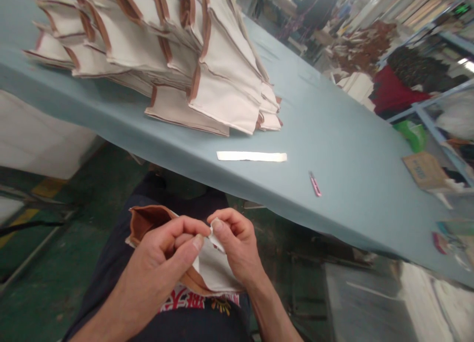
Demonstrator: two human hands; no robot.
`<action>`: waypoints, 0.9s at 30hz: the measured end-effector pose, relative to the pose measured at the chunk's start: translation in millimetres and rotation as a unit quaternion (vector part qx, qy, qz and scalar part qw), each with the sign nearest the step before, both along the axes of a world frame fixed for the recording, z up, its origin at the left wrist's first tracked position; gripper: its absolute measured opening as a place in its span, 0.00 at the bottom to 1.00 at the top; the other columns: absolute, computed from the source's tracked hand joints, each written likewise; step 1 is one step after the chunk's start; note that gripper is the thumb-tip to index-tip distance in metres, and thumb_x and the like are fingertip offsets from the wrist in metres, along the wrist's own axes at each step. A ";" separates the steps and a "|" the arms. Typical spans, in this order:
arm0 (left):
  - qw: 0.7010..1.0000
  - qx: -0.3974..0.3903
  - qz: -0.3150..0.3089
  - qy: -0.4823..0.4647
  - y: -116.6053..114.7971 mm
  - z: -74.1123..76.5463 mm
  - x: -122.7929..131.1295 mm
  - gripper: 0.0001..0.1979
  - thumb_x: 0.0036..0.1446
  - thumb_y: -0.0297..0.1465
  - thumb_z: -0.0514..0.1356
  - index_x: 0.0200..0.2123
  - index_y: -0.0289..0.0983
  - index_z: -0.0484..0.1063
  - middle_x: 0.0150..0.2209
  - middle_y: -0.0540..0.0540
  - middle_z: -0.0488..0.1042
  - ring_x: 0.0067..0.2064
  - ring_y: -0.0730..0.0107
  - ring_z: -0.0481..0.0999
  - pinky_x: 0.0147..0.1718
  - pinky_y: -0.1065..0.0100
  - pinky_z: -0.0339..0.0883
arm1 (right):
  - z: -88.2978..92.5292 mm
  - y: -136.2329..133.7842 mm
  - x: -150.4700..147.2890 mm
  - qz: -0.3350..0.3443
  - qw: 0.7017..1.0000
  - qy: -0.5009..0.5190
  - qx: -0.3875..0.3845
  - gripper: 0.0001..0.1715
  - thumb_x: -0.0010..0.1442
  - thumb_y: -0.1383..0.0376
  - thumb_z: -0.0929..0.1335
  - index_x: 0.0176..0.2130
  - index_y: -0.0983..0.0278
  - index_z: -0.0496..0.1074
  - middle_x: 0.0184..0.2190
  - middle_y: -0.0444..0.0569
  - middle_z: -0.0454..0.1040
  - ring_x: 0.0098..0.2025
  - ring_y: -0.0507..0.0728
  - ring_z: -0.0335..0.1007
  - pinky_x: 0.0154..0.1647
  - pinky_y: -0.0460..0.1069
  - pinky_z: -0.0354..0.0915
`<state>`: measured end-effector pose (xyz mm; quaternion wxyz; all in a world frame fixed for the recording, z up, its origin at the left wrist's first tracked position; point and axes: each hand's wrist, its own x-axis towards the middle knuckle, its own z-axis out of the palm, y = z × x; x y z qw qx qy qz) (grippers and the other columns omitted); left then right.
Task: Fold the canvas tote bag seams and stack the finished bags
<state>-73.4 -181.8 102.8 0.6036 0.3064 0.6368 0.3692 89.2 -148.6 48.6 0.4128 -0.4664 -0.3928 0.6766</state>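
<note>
Across my lap lies a sewn fabric piece [218,273], off-white outside with a brown lining, its brown end gaping on the left. My right hand [239,245] pinches a small white corner of the fabric between thumb and fingers. Close against that corner is my left hand [166,255], its fingers curled and thumb and forefinger nearly together; whatever they grip is too small to make out. The left forearm and hand cover part of the brown lining.
On the blue-covered table [333,149] lie a heap of similar white-and-brown pieces [225,80], a white strip [252,156] and a small pink-handled tool [315,185]. At right stand a cardboard box [425,170] and shelving [429,114]. The table edge runs just beyond my hands.
</note>
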 end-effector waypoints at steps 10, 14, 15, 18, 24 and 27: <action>0.999 0.013 -0.045 -0.017 1.3 -13.2 2.7 0.18 0.59 0.48 0.70 0.35 0.39 0.78 0.22 0.58 0.65 0.24 0.74 0.63 0.24 0.76 0.58 | -9.9 -6.4 -3.2 -0.002 0.999 0.037 -0.021 0.33 0.60 0.36 0.82 0.37 0.62 0.80 0.24 0.38 0.69 0.24 0.48 0.55 0.26 0.45 0.55; 0.993 0.070 -0.081 -0.039 -2.0 -30.3 0.6 0.18 0.64 0.48 0.68 0.34 0.40 0.76 0.21 0.60 0.59 0.22 0.75 0.58 0.21 0.76 0.54 | -10.9 -8.0 -4.5 -0.015 0.999 0.032 0.000 0.32 0.61 0.38 0.82 0.38 0.62 0.81 0.25 0.39 0.71 0.24 0.48 0.54 0.27 0.45 0.55; 0.993 0.080 -0.082 -0.032 -2.5 -32.4 0.5 0.18 0.64 0.48 0.68 0.33 0.40 0.76 0.21 0.60 0.59 0.22 0.75 0.58 0.21 0.76 0.54 | -10.8 -8.4 -4.4 -0.017 0.999 0.025 0.013 0.31 0.62 0.38 0.82 0.38 0.62 0.81 0.25 0.39 0.71 0.25 0.49 0.55 0.27 0.45 0.55; 0.994 0.080 -0.076 -0.012 -3.0 -30.4 2.0 0.17 0.63 0.47 0.69 0.31 0.40 0.74 0.21 0.60 0.59 0.22 0.75 0.59 0.21 0.76 0.53 | -11.8 -10.3 -2.8 -0.032 0.997 -0.013 0.066 0.28 0.64 0.39 0.81 0.38 0.61 0.83 0.26 0.41 0.73 0.25 0.50 0.57 0.28 0.46 0.57; 0.997 0.059 -0.046 0.008 -1.5 -14.1 7.5 0.14 0.59 0.44 0.68 0.31 0.40 0.74 0.21 0.61 0.57 0.22 0.76 0.57 0.22 0.75 0.51 | -18.2 -15.9 0.5 -0.047 0.984 -0.071 0.155 0.22 0.70 0.44 0.79 0.39 0.59 0.85 0.26 0.42 0.78 0.25 0.51 0.64 0.30 0.48 0.61; 0.996 0.070 -0.051 0.007 -2.7 -14.9 6.6 0.13 0.59 0.43 0.68 0.33 0.40 0.75 0.22 0.61 0.57 0.23 0.75 0.58 0.23 0.75 0.53 | -17.5 -16.2 1.6 -0.047 0.972 -0.104 0.206 0.22 0.72 0.44 0.77 0.39 0.59 0.85 0.26 0.44 0.81 0.24 0.52 0.67 0.27 0.48 0.62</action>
